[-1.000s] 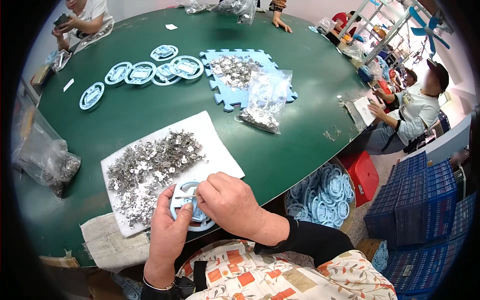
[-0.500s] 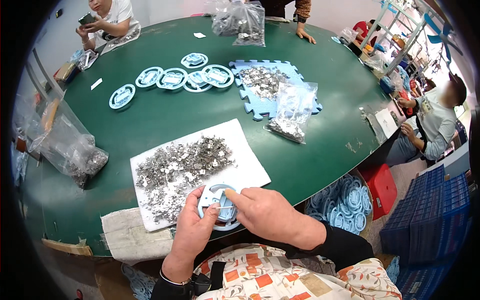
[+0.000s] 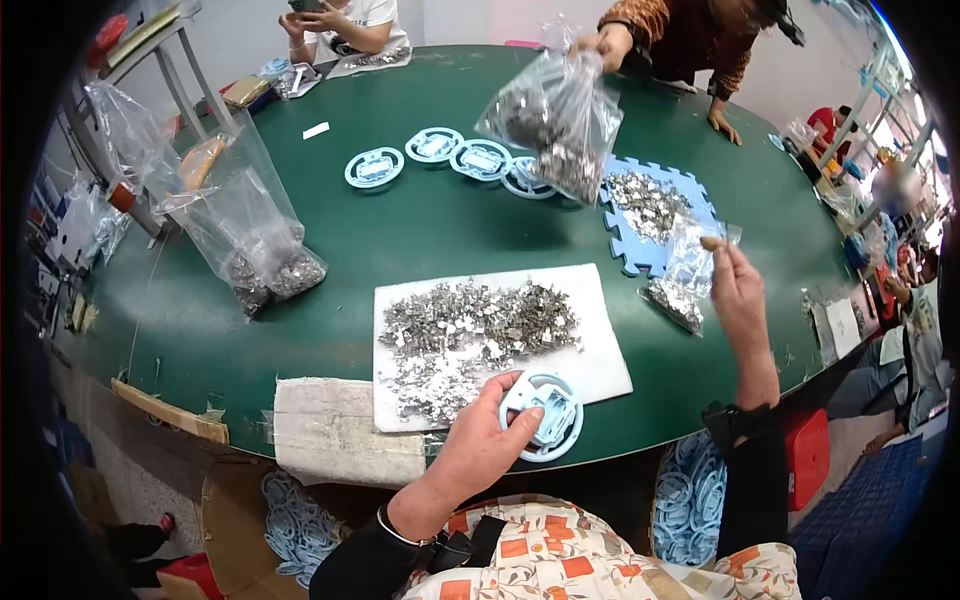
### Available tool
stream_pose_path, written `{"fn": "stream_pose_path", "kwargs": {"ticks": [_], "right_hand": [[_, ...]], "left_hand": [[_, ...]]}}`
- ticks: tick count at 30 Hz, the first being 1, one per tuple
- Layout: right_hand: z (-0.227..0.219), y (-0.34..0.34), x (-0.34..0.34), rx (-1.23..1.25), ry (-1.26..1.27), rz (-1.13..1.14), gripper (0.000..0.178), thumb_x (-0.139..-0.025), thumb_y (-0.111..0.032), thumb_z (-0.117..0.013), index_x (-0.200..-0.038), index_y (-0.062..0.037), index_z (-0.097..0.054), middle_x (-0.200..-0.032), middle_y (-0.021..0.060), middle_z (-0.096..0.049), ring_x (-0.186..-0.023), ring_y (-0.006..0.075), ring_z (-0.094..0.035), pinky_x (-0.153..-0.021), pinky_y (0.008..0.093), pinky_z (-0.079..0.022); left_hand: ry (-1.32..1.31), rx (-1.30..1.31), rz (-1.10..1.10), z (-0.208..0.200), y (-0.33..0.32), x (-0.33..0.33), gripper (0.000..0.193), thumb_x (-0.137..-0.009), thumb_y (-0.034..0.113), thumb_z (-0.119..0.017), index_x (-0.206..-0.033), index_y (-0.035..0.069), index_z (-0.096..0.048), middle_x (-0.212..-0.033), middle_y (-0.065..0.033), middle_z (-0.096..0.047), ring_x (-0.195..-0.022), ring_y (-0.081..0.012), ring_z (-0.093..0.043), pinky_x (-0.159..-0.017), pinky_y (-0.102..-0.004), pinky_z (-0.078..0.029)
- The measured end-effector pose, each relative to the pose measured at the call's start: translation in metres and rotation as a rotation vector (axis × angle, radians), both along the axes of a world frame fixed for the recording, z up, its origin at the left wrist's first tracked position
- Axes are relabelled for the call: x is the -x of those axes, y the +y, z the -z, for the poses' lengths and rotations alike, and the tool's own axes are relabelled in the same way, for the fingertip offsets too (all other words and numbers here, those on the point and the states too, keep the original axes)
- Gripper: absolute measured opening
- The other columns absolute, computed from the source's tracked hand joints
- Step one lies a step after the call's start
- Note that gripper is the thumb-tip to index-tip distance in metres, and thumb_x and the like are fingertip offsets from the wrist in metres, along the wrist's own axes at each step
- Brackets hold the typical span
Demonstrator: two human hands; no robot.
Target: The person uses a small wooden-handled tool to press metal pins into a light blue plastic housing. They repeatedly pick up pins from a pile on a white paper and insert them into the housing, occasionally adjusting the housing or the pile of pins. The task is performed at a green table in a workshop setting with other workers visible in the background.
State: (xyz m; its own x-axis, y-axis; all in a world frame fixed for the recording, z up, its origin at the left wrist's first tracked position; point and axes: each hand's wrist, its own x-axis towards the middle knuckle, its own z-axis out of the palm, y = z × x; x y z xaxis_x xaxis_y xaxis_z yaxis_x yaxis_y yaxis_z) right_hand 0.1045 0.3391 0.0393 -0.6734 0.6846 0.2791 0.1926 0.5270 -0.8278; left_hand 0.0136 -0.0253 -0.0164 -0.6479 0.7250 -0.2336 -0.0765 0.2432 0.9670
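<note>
My left hand [image 3: 478,437] is closed on the rim of a light blue plastic ring-shaped part [image 3: 546,418], thumb on top, near the table's front edge. My right hand [image 3: 740,292] is raised over the table's right side, beside a small clear plastic bag [image 3: 678,296] of metal pieces. One of its fingertips wears a brownish cover; whether its fingers grip the bag is unclear. Before my left hand, a pile of small silvery metal pieces [image 3: 470,330] covers much of a white foam sheet [image 3: 595,365].
Another person's hand [image 3: 605,46] holds a large clear bag of metal pieces [image 3: 560,130] over the green table [image 3: 330,240]. Several blue ring parts [image 3: 374,169] lie behind. A blue foam mat [image 3: 630,247] bears more pieces. Clear bags [image 3: 270,262] stand left; boxed rings [image 3: 690,500] sit below right.
My right hand has left the blue ring part and moved out right to the small bag. The other person's large bag has come nearer over the table. My view has shifted.
</note>
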Motion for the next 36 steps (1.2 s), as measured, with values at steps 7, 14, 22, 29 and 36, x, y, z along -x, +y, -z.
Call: {"fn": "stream_pose_path", "kwargs": {"ticks": [7,14,22,29,36], "right_hand": [[0.004,-0.116,-0.003,-0.109,0.015,-0.424,0.018,-0.095,-0.010,-0.071,-0.110,0.0002,-0.072,-0.080,0.0056,-0.067,-0.064,0.0091,-0.056,-0.058,0.0268,-0.046],[0.018,-0.162,-0.028,-0.226,-0.071,-0.529,0.033,-0.083,-0.023,-0.085,-0.109,-0.0062,-0.073,-0.077,0.0081,-0.064,-0.062,0.0221,-0.061,-0.057,0.0347,-0.049],[0.045,-0.156,-0.041,-0.249,0.019,-0.415,0.030,-0.082,-0.023,-0.084,-0.105,-0.0070,-0.073,-0.075,0.0076,-0.064,-0.063,0.0238,-0.063,-0.056,0.0355,-0.050],[0.045,-0.154,-0.038,-0.221,0.021,-0.406,0.028,-0.083,-0.023,-0.083,-0.102,-0.0063,-0.073,-0.072,0.0072,-0.063,-0.061,0.0225,-0.062,-0.054,0.0350,-0.049],[0.044,-0.152,-0.038,-0.263,0.030,-0.388,0.026,-0.081,-0.021,-0.084,-0.101,-0.0077,-0.073,-0.069,0.0062,-0.062,-0.059,0.0219,-0.062,-0.053,0.0344,-0.048]], "left_hand": [[0.132,0.093,-0.031,-0.018,-0.004,-0.008,0.058,-0.096,0.029,-0.070,-0.140,-0.006,-0.055,-0.097,-0.0253,-0.074,-0.084,-0.0293,-0.076,-0.076,-0.0365,-0.058],[0.951,0.365,-0.034,-0.061,0.001,-0.001,0.055,-0.085,0.037,-0.082,-0.124,0.000,-0.070,-0.088,-0.0115,-0.066,-0.071,-0.0294,-0.068,-0.061,-0.0394,-0.054],[1.212,0.206,-0.135,-0.061,0.089,0.111,0.082,-0.081,0.036,-0.084,-0.141,-0.007,-0.050,-0.146,-0.0295,-0.046,-0.136,-0.0452,-0.045,-0.113,-0.0469,-0.042],[1.315,0.282,-0.105,-0.049,0.158,0.198,0.035,-0.099,0.031,-0.061,-0.123,0.006,-0.064,-0.126,-0.0248,-0.063,-0.118,-0.0440,-0.059,-0.094,-0.0500,-0.052],[1.094,0.136,-0.047,-0.146,0.141,0.273,0.032,-0.104,0.035,-0.055,-0.107,0.008,-0.073,-0.093,-0.0196,-0.072,-0.089,-0.0424,-0.067,-0.080,-0.0471,-0.054]]}}
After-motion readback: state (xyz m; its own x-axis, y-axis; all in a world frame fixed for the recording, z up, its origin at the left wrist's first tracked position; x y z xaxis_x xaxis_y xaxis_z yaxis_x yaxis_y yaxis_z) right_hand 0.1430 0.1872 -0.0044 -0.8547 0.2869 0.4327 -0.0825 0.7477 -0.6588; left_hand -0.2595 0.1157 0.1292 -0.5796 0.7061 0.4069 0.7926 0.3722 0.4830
